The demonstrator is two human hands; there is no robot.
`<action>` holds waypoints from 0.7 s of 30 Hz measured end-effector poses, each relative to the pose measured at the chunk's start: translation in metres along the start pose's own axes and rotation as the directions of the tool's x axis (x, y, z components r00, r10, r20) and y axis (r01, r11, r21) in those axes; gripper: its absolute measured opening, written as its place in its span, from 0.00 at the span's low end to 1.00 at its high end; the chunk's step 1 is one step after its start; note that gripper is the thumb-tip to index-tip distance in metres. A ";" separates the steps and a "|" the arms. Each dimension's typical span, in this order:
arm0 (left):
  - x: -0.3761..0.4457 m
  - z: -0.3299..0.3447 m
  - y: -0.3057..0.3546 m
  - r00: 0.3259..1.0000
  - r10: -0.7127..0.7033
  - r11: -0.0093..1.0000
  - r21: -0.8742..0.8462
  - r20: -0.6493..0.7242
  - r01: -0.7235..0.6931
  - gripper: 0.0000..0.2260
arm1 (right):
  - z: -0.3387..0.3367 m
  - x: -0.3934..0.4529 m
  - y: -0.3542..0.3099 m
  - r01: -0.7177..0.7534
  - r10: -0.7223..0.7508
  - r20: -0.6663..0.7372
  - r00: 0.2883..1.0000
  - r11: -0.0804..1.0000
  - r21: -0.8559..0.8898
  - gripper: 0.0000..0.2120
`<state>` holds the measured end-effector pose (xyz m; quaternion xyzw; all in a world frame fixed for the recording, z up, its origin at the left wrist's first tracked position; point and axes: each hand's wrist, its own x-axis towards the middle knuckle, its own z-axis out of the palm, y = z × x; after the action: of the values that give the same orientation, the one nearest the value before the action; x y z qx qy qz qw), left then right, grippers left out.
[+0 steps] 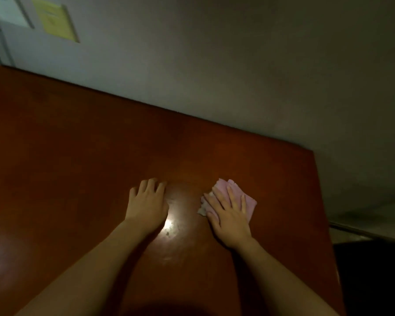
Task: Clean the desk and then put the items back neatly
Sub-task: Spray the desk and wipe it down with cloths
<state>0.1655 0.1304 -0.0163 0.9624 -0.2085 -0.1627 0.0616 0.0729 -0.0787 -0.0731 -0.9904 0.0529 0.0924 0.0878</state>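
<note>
Two bare hands lie on the reddish-brown desk (78, 144); the right hand (229, 213) presses flat, fingers straight and spread, on a folded pink cloth (232, 193) near the desk's right edge, gripping nothing; the left hand (147, 201) rests palm down just beside it, fingers relaxed and holding nothing; a bright glare sits between the wrists; yellow paper (55, 20) hangs on the wall (237, 65) behind.

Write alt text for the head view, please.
The right hand presses a folded pink cloth flat on a reddish-brown desk, while the left hand rests flat beside it. Papers hang on the wall behind.
</note>
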 end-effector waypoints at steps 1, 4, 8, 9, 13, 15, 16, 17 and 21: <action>-0.002 0.006 0.018 1.000 0.013 1.000 0.008 0.012 -0.014 0.23 | 0.002 -0.012 0.021 -0.029 0.029 -0.001 1.000 1.000 0.005 0.29; -0.008 0.020 0.066 0.997 0.068 0.996 0.048 0.044 -0.070 0.22 | 0.003 -0.043 0.068 -0.108 0.108 -0.010 0.994 0.994 0.024 0.28; -0.008 0.030 0.108 0.992 0.113 0.990 0.077 0.048 -0.117 0.21 | 0.001 -0.068 0.116 -0.162 0.164 -0.051 0.985 0.986 0.035 0.34; -0.007 0.032 0.115 0.992 0.118 0.989 0.081 0.049 -0.122 0.22 | 0.000 -0.072 0.127 -0.179 0.182 -0.062 0.981 0.983 0.045 0.34; -0.008 0.041 0.132 0.992 0.116 0.988 0.101 0.053 -0.121 0.22 | -0.007 -0.086 0.166 -0.253 0.256 -0.052 0.965 0.965 0.064 0.33; -0.012 0.045 0.137 0.992 0.107 0.988 0.106 0.065 -0.113 0.23 | -0.008 -0.091 0.176 -0.275 0.279 -0.062 0.958 0.959 0.067 0.32; -0.014 0.046 0.139 0.992 0.106 0.988 0.108 0.073 -0.113 0.23 | -0.008 -0.095 0.180 -0.286 0.291 -0.069 0.954 0.956 0.070 0.32; -0.017 0.047 0.141 0.991 0.109 0.987 0.112 0.077 -0.117 0.24 | -0.008 -0.097 0.182 -0.301 0.306 -0.076 0.949 0.951 0.071 0.33; -0.021 0.043 0.139 0.990 0.119 0.985 0.117 0.077 -0.127 0.23 | -0.009 -0.110 0.188 -0.414 0.419 -0.084 0.904 0.907 0.079 0.34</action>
<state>0.0797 0.0111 -0.0244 0.9434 -0.2791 -0.1793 0.0054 -0.0557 -0.2547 -0.0742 -0.9566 0.2701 0.0584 0.0925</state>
